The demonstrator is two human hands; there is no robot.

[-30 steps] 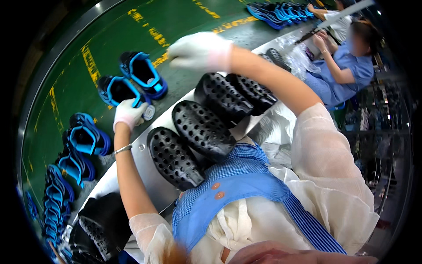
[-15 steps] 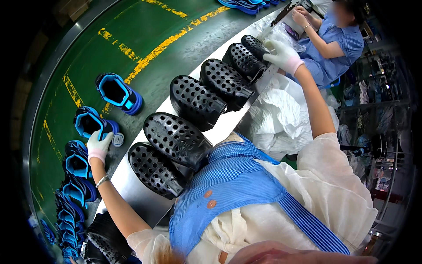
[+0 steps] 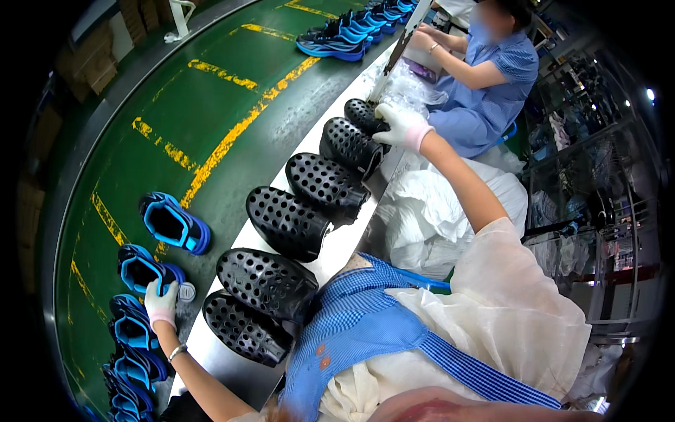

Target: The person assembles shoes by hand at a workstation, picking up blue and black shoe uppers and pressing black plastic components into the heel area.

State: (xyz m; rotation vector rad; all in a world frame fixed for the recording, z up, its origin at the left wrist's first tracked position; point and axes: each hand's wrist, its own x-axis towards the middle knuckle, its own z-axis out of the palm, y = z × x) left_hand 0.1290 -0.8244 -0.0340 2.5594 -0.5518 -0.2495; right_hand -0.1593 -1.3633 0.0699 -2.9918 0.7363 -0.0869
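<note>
1 blue shoe point(image 3: 145, 270) beside bench point(image 3: 337, 250): collar seemingly pinched by left hand point(image 3: 161, 304); likely light, soft-walled, best held at heel. Far black shoe form point(image 3: 361, 115) on bench touched by right hand point(image 3: 403, 128), grip cannot be told; probably stiff.

Perforated black forms point(image 3: 327, 184) line the bench point(image 3: 204, 359), blue shoes point(image 3: 174, 224) the belt point(image 3: 183, 105).

Yellow lines point(image 3: 228, 145) are striping the green conveyor belt point(image 3: 205, 112), cardboard boxes point(image 3: 93, 65) are standing beyond, metal shelving point(image 3: 598, 274) is lining the right!
</note>
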